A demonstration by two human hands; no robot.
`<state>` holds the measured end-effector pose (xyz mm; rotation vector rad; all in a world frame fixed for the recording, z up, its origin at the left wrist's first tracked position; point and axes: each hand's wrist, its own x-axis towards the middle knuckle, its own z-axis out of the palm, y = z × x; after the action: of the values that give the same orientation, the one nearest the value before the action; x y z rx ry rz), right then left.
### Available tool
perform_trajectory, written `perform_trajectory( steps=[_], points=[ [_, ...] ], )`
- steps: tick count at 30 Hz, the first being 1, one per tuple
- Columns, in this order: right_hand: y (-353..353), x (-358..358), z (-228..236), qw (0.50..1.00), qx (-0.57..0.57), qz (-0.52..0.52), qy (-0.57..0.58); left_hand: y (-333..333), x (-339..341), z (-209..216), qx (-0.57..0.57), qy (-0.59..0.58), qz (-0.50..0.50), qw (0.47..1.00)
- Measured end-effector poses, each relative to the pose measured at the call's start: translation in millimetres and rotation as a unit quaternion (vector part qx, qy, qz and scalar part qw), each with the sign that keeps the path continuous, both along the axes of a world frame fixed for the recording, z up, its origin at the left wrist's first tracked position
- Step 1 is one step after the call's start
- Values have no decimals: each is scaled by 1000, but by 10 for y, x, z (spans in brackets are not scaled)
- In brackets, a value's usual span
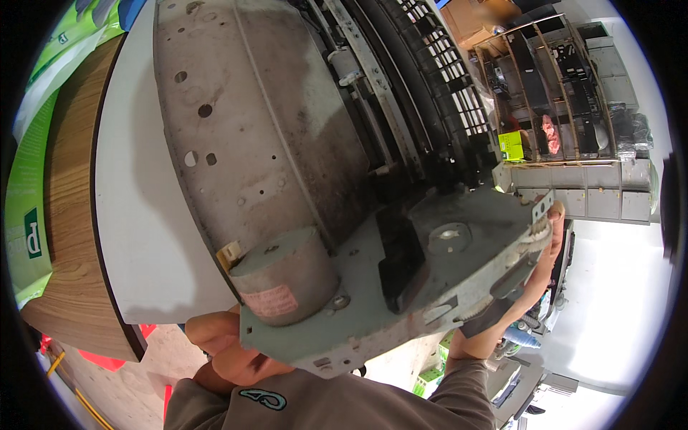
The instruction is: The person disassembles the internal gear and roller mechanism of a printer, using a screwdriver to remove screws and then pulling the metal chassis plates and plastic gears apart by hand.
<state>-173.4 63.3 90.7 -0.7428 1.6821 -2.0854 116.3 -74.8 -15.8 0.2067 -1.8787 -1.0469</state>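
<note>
A large grey metal machine chassis (272, 143) with a cylindrical motor (283, 276) is held up close above a white desk (136, 215), filling most of the view (its top is cut off). The right hand (548, 240) grips the chassis's toothed corner; the left hand (229, 351) supports it from beneath, fingers largely hidden behind the baseplate.

One head view looks steeply down, very close on the metal housing (272, 143) above the left hand (229, 351)
</note>
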Motion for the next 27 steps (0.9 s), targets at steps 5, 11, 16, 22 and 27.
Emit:
perform_trajectory(
  steps=[5,11,16,22,27],
  points=[
    [-43,74,-1,999,-16,11,42,21,50,-14,3,-1,-15,1000],
    [-56,251,-104,994,-65,-60,69,60,85,-57,13,3,-39,999],
    [158,258,-153,995,-74,-33,53,76,71,-82,35,8,-63,997],
    [396,345,-295,997,-71,-32,18,160,173,-144,51,6,-84,995],
    [735,429,-542,993,-61,-98,5,209,233,-238,80,2,-117,990]
  ],
)
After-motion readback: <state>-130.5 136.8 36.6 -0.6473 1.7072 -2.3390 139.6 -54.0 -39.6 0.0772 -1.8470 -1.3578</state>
